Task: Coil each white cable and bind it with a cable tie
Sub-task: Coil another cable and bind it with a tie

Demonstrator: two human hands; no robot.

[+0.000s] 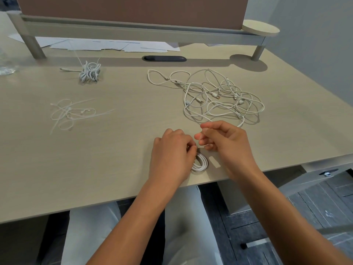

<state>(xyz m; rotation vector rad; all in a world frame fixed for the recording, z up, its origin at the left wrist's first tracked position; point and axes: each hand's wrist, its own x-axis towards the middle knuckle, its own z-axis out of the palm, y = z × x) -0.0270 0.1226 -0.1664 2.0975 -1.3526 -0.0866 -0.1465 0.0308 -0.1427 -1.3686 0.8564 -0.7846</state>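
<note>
Here, low in the middle of the frame, the left hand [172,152] rests on the table [95,169] with its fingers curled round a small white coiled cable [200,163], whose loops show just right of the knuckles, near the table's front edge. The grip there is closed on the coil. Just right of it the right hand [225,142] hangs a little above the table, fingers bent and thumb drawn toward the fingertips; whether that grip pinches anything I cannot tell, since nothing clear shows between the fingers. A small pale tab [214,162] lies on the table between the coil and the right wrist.

Right of centre, above the right hand, a loose tangle of white cables [215,94] spreads over the table, several plugs showing among the loops. In the upper left a bundled cable [89,72] sits already bound, its tie ends sticking up. Below it, at the left, cable ties [76,113] lie scattered over a thin looped cord. Sheets of paper [114,45] lie under the raised shelf [143,32] along the top.
</note>
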